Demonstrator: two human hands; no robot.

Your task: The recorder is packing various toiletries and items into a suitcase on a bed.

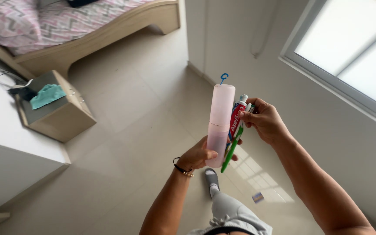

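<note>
My left hand point(198, 156) grips the lower end of a tall pale pink cylindrical travel case point(220, 124) with a small blue hook on its cap, held upright. Beside it, my right hand point(264, 120) pinches a green toothbrush point(233, 148) and a red and white toothpaste tube point(237, 117) together near their tops. Both items hang down right next to the case, touching or nearly touching it. A dark band and a beaded bracelet sit on my left wrist.
Pale tiled floor point(131, 109) lies below. A wooden bedside cabinet point(62, 115) with a teal cloth stands left, a bed point(66, 26) with patterned bedding behind it. A white surface point(1, 122) is at the left edge, a wall and window point(353, 48) right. A small scrap point(257, 198) lies on the floor.
</note>
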